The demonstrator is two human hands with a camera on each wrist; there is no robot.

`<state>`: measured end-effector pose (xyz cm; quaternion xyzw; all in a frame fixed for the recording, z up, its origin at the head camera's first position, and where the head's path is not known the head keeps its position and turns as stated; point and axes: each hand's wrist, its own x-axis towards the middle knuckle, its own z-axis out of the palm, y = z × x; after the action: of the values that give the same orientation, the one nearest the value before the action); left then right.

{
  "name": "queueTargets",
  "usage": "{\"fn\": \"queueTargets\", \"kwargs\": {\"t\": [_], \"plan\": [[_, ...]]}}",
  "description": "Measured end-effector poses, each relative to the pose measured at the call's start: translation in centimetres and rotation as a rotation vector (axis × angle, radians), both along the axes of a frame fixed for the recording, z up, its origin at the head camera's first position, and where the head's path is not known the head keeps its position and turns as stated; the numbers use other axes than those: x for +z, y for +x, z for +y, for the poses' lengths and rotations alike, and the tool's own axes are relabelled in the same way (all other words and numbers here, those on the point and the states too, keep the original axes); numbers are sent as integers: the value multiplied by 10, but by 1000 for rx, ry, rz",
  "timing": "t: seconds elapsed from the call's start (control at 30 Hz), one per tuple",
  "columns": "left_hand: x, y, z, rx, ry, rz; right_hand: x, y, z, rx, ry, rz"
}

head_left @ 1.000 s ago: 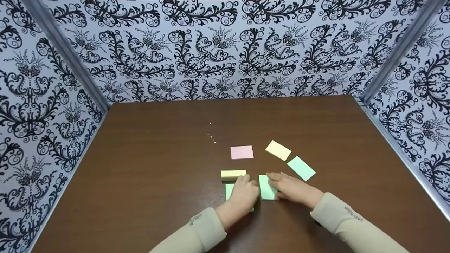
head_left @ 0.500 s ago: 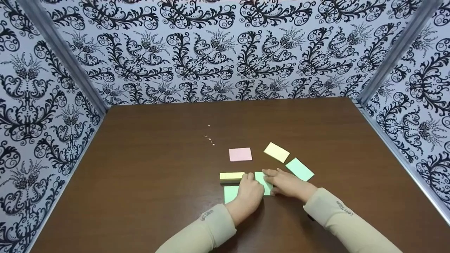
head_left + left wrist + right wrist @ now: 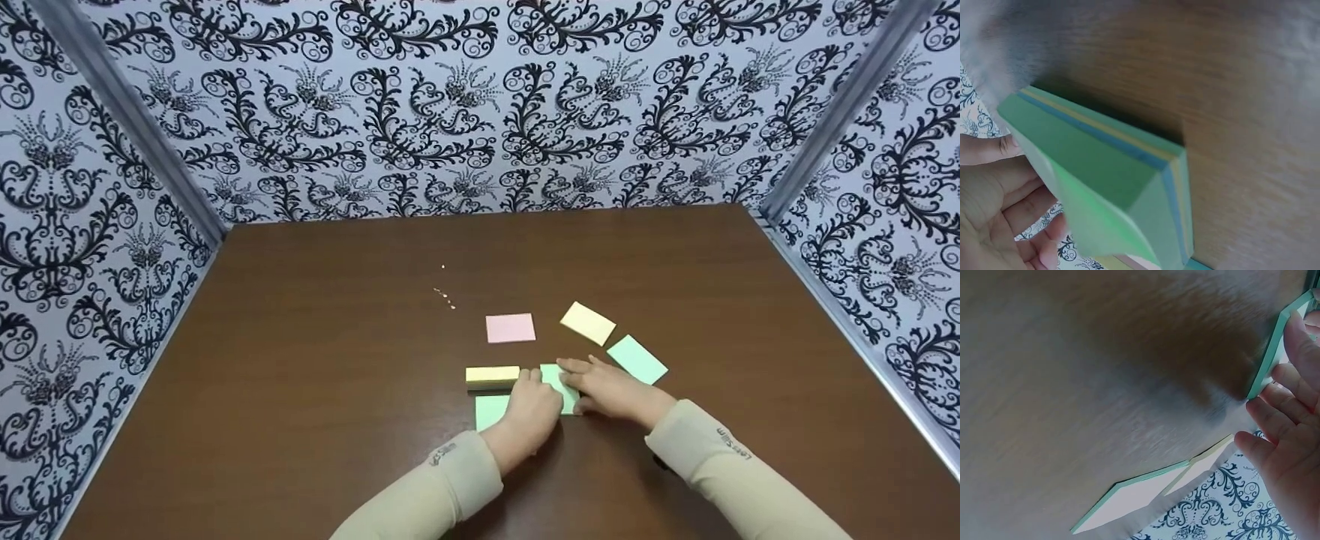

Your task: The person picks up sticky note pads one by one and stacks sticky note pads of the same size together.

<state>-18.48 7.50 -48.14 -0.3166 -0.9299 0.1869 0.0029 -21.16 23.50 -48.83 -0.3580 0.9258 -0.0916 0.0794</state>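
Note:
My left hand (image 3: 531,409) is curled over the right part of a thick stack of green sticky notes (image 3: 491,412), its fingertips at the left edge of a thinner green pad. In the left wrist view the stack (image 3: 1095,146) shows blue and yellow layers, and its top sheet bows upward. Whether those fingers pinch anything is hidden. My right hand (image 3: 615,390) rests on the thinner green sticky note pad (image 3: 556,386), fingers nearly straight across it. The right wrist view shows the thumb and fingers touching that pad (image 3: 1269,357).
Just behind the left stack stands a thick yellow block of notes (image 3: 492,377). Farther back lie a pink pad (image 3: 511,328), a pale yellow pad (image 3: 588,323) and another green pad (image 3: 637,359). Small white crumbs (image 3: 446,298) dot the brown table (image 3: 315,360). Patterned walls (image 3: 465,112) enclose it.
My left hand has shifted right, uncovering more of the left stack's top. The green pad under my right hand has slid slightly left, and that hand moved with it.

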Motion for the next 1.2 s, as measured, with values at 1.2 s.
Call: {"fn": "queueTargets", "kwargs": {"t": [1.2], "plan": [[-7,-5,-2,-14,98,92,0,2,58,-586,-45,-68]]}}
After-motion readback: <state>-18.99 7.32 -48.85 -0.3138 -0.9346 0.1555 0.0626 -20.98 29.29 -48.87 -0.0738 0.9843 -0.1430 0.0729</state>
